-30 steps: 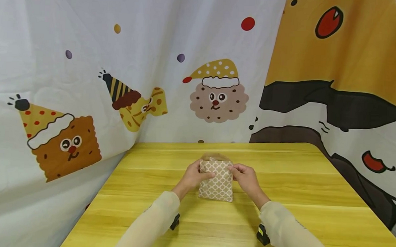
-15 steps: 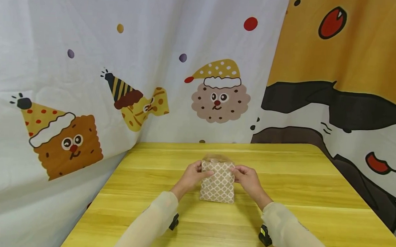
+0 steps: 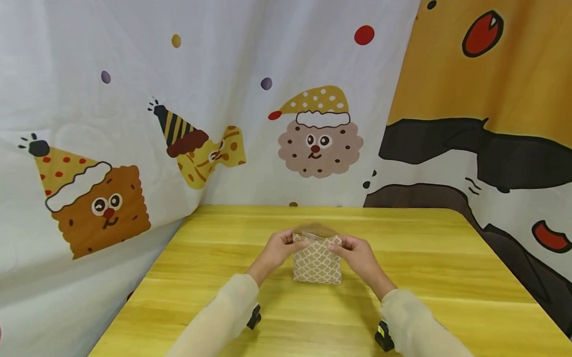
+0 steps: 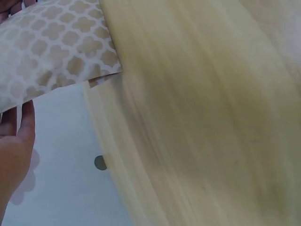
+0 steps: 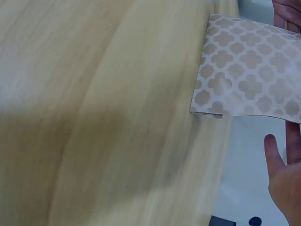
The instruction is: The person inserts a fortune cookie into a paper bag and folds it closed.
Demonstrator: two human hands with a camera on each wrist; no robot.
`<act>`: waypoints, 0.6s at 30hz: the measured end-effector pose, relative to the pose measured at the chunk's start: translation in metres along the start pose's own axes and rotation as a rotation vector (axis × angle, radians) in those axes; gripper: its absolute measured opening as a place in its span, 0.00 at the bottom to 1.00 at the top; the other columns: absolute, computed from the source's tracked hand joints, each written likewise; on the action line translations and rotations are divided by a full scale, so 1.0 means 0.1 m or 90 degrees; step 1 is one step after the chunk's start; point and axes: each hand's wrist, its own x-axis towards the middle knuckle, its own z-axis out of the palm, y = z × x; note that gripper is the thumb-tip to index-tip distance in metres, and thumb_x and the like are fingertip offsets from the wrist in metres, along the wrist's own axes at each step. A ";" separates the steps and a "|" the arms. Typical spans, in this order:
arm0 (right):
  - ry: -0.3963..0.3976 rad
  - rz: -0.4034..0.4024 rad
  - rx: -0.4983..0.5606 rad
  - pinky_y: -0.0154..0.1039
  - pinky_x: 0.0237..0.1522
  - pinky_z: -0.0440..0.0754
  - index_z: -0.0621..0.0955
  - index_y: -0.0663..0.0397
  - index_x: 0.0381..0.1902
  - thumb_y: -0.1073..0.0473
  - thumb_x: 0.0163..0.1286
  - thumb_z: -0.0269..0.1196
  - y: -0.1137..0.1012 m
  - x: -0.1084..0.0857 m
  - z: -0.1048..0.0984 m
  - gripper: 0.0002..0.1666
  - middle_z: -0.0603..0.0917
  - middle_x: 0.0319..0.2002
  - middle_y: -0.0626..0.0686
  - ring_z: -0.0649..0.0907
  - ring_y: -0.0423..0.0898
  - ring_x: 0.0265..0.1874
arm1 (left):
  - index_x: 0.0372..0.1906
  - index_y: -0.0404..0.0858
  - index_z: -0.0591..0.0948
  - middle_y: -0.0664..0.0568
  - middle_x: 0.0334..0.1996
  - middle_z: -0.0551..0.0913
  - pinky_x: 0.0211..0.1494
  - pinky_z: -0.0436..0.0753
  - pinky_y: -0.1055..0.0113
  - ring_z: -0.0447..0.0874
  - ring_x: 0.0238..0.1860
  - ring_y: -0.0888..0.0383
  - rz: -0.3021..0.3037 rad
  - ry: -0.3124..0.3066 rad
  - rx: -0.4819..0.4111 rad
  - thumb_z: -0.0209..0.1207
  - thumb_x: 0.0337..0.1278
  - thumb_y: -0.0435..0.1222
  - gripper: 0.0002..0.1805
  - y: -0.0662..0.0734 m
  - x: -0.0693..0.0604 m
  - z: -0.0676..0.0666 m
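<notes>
A small tan paper bag point(image 3: 317, 266) with a white lattice print is held up over the table in the head view. At its upper left corner my left hand point(image 3: 277, 250) pinches it, thumb on the front face. My right hand point(image 3: 357, 257) pinches the upper right corner the same way. A brownish, see-through strip rises behind its top edge; what it is I cannot tell. The left wrist view shows the bag point(image 4: 56, 44) from close by, with fingers along its edge. In the right wrist view, a folded flap shows at the lower corner of the bag point(image 5: 249, 70).
A yellow wood-grain table point(image 3: 434, 267) lies under both hands. Behind it hangs a white cloth point(image 3: 233, 50) printed with cartoon biscuits, and an orange and black print point(image 3: 459, 90) covers the right side. Black wrist devices point(image 3: 383, 337) sit under the sleeves.
The bag's lower edge has risen and the bag looks shorter, tilted more. My right thumb has shifted inward on its front. Both hands still hold the top corners.
</notes>
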 end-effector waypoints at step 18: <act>-0.009 -0.026 -0.018 0.42 0.42 0.79 0.85 0.56 0.47 0.45 0.66 0.69 0.00 0.01 -0.10 0.22 0.81 0.33 0.55 0.79 0.46 0.34 | 0.52 0.42 0.85 0.52 0.27 0.73 0.37 0.72 0.63 0.68 0.31 0.57 0.041 -0.025 0.049 0.65 0.64 0.43 0.15 -0.02 0.07 0.03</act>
